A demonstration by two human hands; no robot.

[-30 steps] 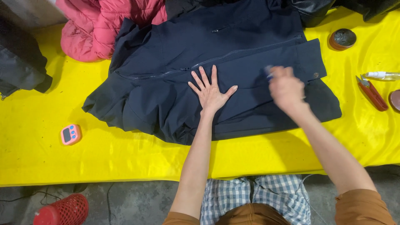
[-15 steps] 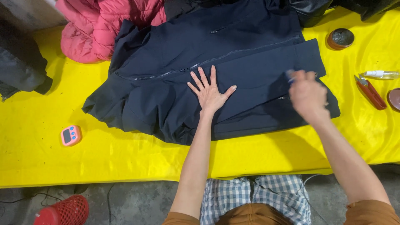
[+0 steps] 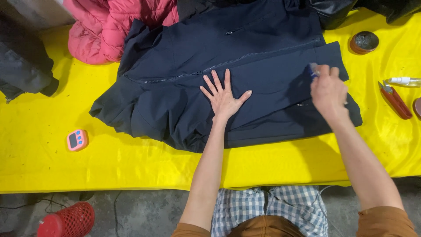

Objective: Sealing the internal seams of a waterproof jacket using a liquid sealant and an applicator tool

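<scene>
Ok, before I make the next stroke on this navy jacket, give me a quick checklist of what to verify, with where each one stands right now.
1. Jacket held down: left hand lies flat, fingers spread, on the navy jacket just below its zipper. Ok.
2. Tool gripped: right hand is closed around a small blue-tipped tool; what kind it is, cannot tell.
3. Fabric smooth between the hands: looks flat. Ok.
4. Left edge of the jacket: bunched and creased. Not ok.
5. Red snips and round tin lie off the jacket on the yellow table cover. Ok.
6. Pink jacket overlaps the navy one's upper left. Not ok.
</scene>
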